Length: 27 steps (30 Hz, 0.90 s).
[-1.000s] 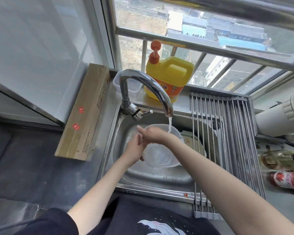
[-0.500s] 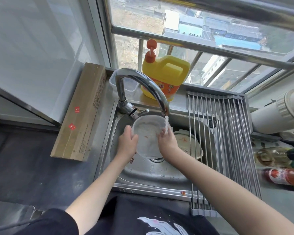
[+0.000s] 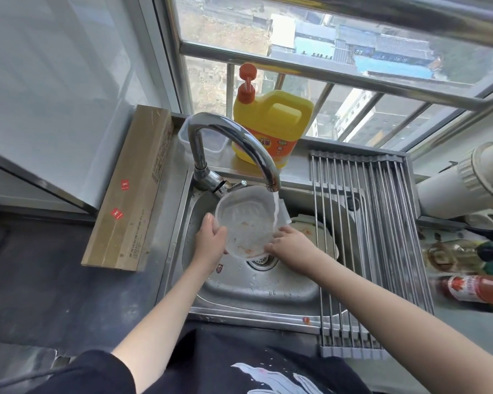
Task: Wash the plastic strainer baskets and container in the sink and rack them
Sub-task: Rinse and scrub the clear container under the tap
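The clear plastic strainer basket (image 3: pixel 246 223) sits tipped up over the sink (image 3: pixel 256 294), its open face turned toward the person, directly under the faucet (image 3: pixel 231 146). The water stream (image 3: pixel 275 209) strikes the basket's far right rim. The left hand (image 3: pixel 211 243) grips the left rim with thumb and fingers curled round the edge. The right hand (image 3: pixel 289 240) presses fairly straight fingers against the lower right rim, steadying rather than clutching.

Orange food specks cling to the basket's inner bottom, mostly toward the near edge. To rinse well, the basket probably wants turning so the stream lands on those specks rather than on the rim. The left hand's grip looks firm enough to pivot the basket while the right fingers rub the residue loose. Keeping the basket low in the sink should limit splashing onto the desk (image 3: pixel 40 265).

A second piece, pale with orange stains (image 3: pixel 310 231), lies in the sink just right of the basket, partly under the drying rack (image 3: pixel 382 223); it appears unwashed. The rack bars are bare where visible. A yellow detergent jug (image 3: pixel 273 126) stands on the far ledge behind the faucet, within reach if water alone does not lift the stains.
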Available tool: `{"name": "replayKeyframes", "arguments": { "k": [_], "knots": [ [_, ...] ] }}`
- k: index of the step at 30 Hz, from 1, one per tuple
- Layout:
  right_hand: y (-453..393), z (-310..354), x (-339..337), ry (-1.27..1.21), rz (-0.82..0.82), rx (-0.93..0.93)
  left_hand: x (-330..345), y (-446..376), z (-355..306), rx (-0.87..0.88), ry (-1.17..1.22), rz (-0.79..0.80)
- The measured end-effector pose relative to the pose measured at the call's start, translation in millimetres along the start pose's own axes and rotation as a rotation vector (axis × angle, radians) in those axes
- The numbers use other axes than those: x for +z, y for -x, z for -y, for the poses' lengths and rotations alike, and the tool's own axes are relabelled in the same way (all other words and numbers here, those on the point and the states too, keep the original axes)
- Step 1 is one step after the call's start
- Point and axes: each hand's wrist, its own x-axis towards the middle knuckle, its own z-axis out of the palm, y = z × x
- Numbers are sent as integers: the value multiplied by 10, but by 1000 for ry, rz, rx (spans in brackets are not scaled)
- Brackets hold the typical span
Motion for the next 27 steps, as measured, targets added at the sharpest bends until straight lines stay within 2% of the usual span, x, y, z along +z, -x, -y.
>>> {"name": "replayKeyframes", "arguments": {
  "k": [8,11,13,14,17,19,21,25,27],
  "knots": [
    [55,-83,16,240,-108,-16,-10,-133,59,-510,143,205],
    [28,-25,6,245,-127,88,44,-171,72,-547,311,252],
    [-19,82,-101,145,-137,196,127,-158,50,-537,398,259],
    [-47,158,-150,74,-103,206,181,-137,31,-543,448,268],
    [-105,404,-129,-132,172,200,333,-72,-17,-559,541,276],
    [-47,428,-114,-165,177,211,384,-79,-1,-566,546,257],
    [-7,341,-63,-51,200,212,380,-84,21,-583,550,237],
    [-57,56,-74,472,376,374,360,-46,33,-569,465,232],
    [-90,30,-43,563,435,423,361,-36,6,-561,433,238]
  ]
}}
